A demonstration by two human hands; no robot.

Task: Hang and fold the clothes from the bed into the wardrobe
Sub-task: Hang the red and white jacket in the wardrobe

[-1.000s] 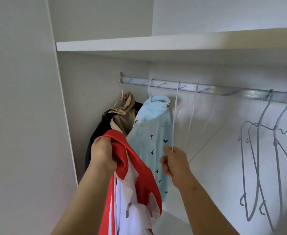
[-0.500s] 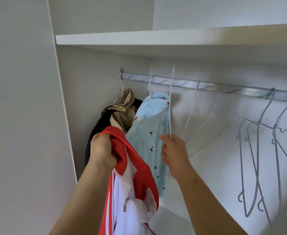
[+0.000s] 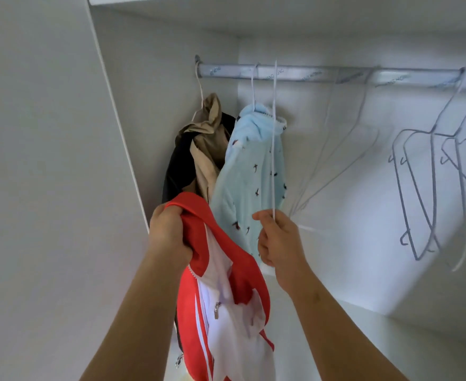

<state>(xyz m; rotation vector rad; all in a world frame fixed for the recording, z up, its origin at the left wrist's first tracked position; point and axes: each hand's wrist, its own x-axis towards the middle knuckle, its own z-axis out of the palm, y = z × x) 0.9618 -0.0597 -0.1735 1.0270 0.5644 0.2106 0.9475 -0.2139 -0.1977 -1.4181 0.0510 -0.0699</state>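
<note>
Left hand is clenched round the collar of the red and white jacket, which hangs down between the forearms at the open wardrobe. The right hand pinches the bottom of a white hanger whose hook reaches up across the rail. To do this well, I judge the hanger should come fully clear of the rail before one shoulder is fed into the jacket's neck. On the rail, a pale blue top and a tan garment hang at the left, and grey hangers at the right.
</note>
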